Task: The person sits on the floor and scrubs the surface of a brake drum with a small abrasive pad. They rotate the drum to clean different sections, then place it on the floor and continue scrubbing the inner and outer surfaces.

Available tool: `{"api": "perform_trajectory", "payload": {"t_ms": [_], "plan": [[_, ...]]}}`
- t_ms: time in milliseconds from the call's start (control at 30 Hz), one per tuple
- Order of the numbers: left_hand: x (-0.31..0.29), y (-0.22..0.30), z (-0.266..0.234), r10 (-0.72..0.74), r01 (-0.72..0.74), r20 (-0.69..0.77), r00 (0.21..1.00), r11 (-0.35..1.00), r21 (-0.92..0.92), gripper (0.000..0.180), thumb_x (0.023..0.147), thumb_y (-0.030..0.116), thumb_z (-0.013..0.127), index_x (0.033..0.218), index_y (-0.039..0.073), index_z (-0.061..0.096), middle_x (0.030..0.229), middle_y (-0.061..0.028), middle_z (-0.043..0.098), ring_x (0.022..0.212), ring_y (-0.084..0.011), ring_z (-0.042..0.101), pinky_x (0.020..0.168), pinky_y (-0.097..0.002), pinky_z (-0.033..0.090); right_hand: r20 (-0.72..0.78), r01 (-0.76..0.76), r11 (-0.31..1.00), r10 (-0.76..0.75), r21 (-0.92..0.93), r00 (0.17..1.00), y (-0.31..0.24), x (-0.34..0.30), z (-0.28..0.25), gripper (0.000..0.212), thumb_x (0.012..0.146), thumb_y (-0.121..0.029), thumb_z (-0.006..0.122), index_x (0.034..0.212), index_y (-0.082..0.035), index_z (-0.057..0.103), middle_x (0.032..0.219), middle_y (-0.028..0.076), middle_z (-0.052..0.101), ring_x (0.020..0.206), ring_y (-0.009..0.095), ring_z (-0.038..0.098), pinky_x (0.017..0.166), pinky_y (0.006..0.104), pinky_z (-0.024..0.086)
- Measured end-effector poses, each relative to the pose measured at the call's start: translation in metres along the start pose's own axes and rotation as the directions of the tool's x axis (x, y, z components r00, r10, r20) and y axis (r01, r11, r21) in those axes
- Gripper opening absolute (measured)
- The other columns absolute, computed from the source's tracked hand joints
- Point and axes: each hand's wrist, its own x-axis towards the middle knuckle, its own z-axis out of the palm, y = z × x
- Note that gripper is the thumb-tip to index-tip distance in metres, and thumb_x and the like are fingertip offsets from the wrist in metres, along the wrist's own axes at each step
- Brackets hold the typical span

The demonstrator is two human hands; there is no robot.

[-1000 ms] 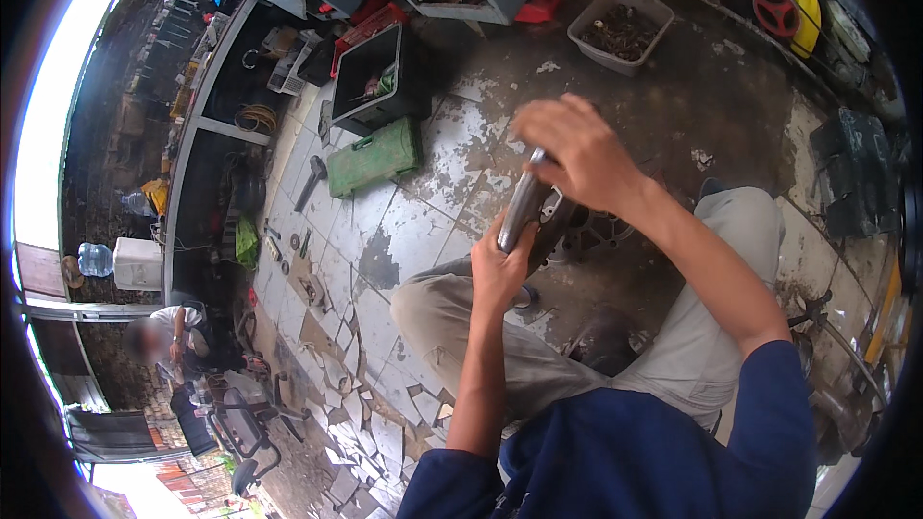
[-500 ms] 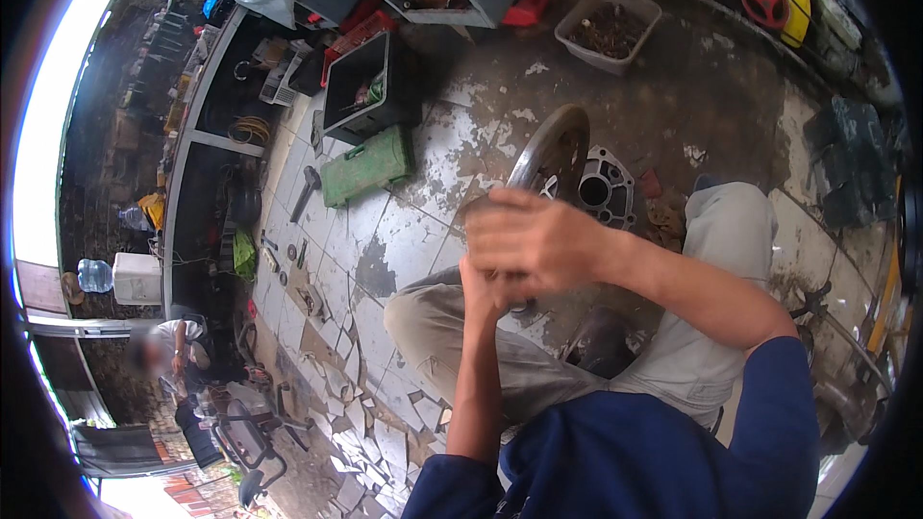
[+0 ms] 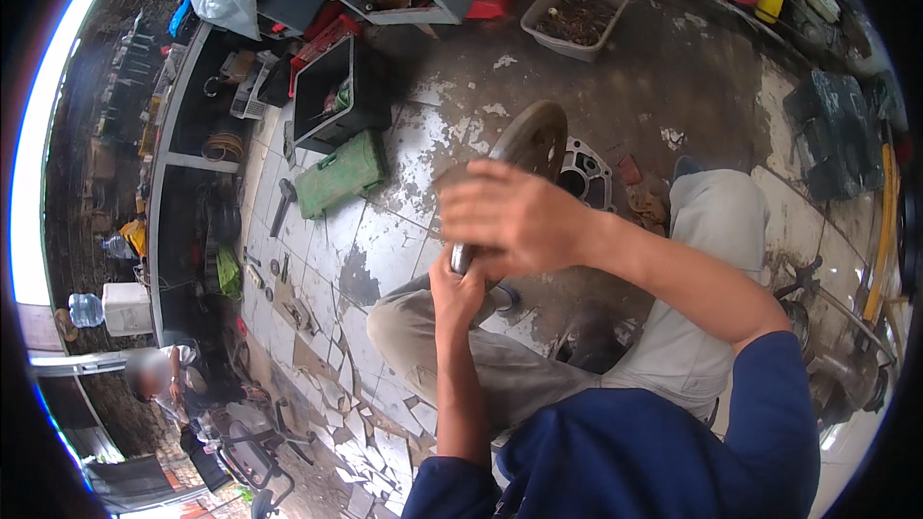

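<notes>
In the head view, the ring (image 3: 527,130) is between my hands, above the floor (image 3: 409,159) and in front of my bent legs. My left hand (image 3: 454,284) has its grip closed around the near end of the ring, pinching it between thumb and fingers. My right hand (image 3: 510,216) lies across the ring with fingers stretched out; it is blurred, and I cannot tell whether its grip presses the metal.

As I judge it, the handling is in progress: the ring is taken up and not yet set down. How much is left, its surface does not tell me. The casting (image 3: 591,173) lies apart on the floor, beyond the ring.

Towards the floor's far edge stands the tub (image 3: 561,46), with many small dark pieces (image 3: 582,19) in it. Nearer the floor's left edge is the black crate (image 3: 370,101), open, with something green inside. Just beside it, the green case (image 3: 341,173) is closed, so its contents are hidden. The hammer (image 3: 283,207) lies left of the case.
</notes>
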Motion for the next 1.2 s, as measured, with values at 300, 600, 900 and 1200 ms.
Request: {"api": "perform_trajectory", "payload": {"t_ms": [300, 600, 900, 1200], "plan": [[0.004, 0.014, 0.0, -0.111, 0.121, -0.075, 0.991, 0.983, 0.136, 0.025, 0.089, 0.021, 0.07, 0.093, -0.003, 0.066, 0.073, -0.0032, 0.062, 0.067, -0.0105, 0.053, 0.061, -0.029, 0.045, 0.169, -0.749, 0.233, 0.893, 0.62, 0.417, 0.132, -0.07, 0.003, 0.084, 0.099, -0.071, 0.019, 0.128, -0.007, 0.065, 0.13, 0.016, 0.063, 0.126, 0.026, 0.056, 0.109, 0.0342, 0.039], [0.001, -0.004, 0.0, -0.109, 0.116, -0.101, 0.989, 0.991, 0.071, 0.026, 0.09, 0.021, 0.07, 0.093, -0.004, 0.066, 0.075, -0.0033, 0.063, 0.069, -0.0108, 0.054, 0.063, -0.03, 0.046, -0.189, -0.589, 0.76, 0.644, 0.277, 0.742, 0.077, -0.021, 0.007, 0.059, 0.101, -0.056, 0.043, 0.128, -0.008, 0.063, 0.13, 0.012, 0.063, 0.129, 0.028, 0.053, 0.112, 0.0398, 0.036], [0.004, 0.006, 0.004, -0.156, 0.166, -0.1, 0.983, 0.981, 0.099, 0.028, 0.091, 0.024, 0.07, 0.091, -0.003, 0.065, 0.075, -0.0026, 0.061, 0.069, -0.0103, 0.052, 0.063, -0.0288, 0.045, -0.212, -0.236, 0.972, 0.23, -0.002, 0.95, 0.071, -0.013, 0.002, 0.051, 0.098, -0.052, 0.051, 0.125, -0.011, 0.065, 0.128, 0.011, 0.064, 0.126, 0.027, 0.056, 0.108, 0.0431, 0.04], [0.008, 0.003, -0.001, -0.145, 0.152, -0.149, 0.978, 0.988, 0.039, 0.029, 0.091, 0.024, 0.071, 0.096, -0.004, 0.068, 0.08, -0.0055, 0.067, 0.073, -0.0112, 0.057, 0.068, -0.0286, 0.047, 0.251, -0.902, 0.061, 0.95, 0.428, 0.183, 0.13, -0.114, 0.05, 0.085, 0.098, -0.071, 0.017, 0.145, -0.008, 0.048, 0.147, 0.018, 0.049, 0.139, 0.032, 0.043, 0.114, 0.0385, 0.031]]}}
